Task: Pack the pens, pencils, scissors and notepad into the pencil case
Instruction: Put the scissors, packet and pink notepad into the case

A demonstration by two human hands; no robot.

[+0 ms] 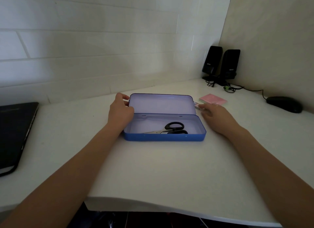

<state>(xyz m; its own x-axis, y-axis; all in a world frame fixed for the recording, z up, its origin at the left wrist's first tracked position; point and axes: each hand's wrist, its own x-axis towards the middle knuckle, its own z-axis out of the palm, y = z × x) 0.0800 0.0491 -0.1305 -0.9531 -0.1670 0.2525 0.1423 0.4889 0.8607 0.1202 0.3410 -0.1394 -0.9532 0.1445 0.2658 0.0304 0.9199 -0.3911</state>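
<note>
Small pale eraser-like block (196, 105) is touched by extended right hand (214, 114) fingertips just beyond open blue plastic pencil case (164, 137)'s right end; lid (162, 103) is gripped by left hand (120, 111).

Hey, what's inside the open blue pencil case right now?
Only black-handled scissors lie inside the blue pencil case, toward its near wall. The rest of the visible floor is bare; the near wall hides a thin strip of it, and the left hand covers its left corner.

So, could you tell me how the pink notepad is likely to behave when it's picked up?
The pink notepad looks thin and flat, so probably light and unlikely to roll. As stacked paper, it may flex slightly. Lying flush on the table, it may need an edge lifted first.
</note>
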